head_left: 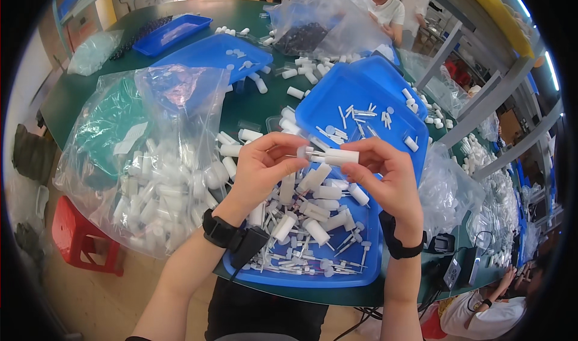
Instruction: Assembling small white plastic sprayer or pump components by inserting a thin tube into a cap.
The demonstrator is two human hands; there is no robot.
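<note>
Above the near blue tray (376, 262), both hands meet over one small assembly. My right hand (390, 175) pinches a white plastic cylinder (342, 156) between thumb and fingers. A translucent round cap (304, 152) with a thin stem is pinched in my left hand (262, 163). The stem points right and meets the cylinder's left end; how far it goes in I cannot tell. Beneath the hands, the near tray holds several white cylinders (283, 226) and many small capped stems (301, 259), piled loosely. Both wrists wear black straps.
A large clear bag (162, 184) of white cylinders leans at the left. Another blue tray (337, 94) with loose stems lies beyond my hands, on the green table (78, 109). A red stool (81, 232) stands lower left; metal shelving (481, 94) rises at right. Other people sit nearby.
</note>
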